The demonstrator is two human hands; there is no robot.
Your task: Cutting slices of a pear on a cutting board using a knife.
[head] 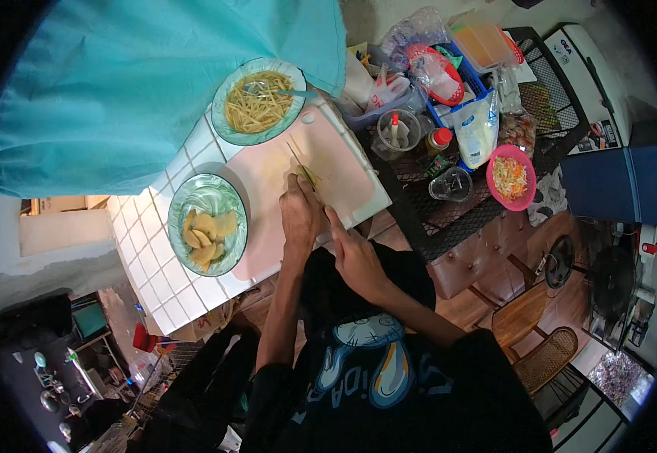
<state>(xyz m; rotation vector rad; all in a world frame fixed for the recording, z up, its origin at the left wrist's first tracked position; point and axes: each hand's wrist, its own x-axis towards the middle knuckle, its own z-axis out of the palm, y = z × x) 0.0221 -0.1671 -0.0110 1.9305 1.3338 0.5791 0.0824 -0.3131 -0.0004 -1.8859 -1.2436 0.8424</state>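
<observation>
On a pink cutting board [260,209], my left hand [300,209] presses on pale slices [309,176] beside the blade of a knife [300,160]. My right hand [354,255] is closed around the knife's handle, its index finger stretched forward. The handle is mostly hidden by the fingers. Left of the board, a green marbled plate [176,198] holds several pale, thin slices [204,235], which look like potato. Beyond it, at the board's far corner, a second plate [221,122] holds thin pale strips [257,110] and a utensil with a blue-green handle [297,93].
A white-tiled counter [164,272] carries the board. At right, a black mesh table [447,226] bears a pink bowl of shredded vegetables [510,176], a clear plastic cup [451,184], a red-capped jar [440,137] and a blue basket [472,73]. A turquoise curtain [107,96] hangs at upper left.
</observation>
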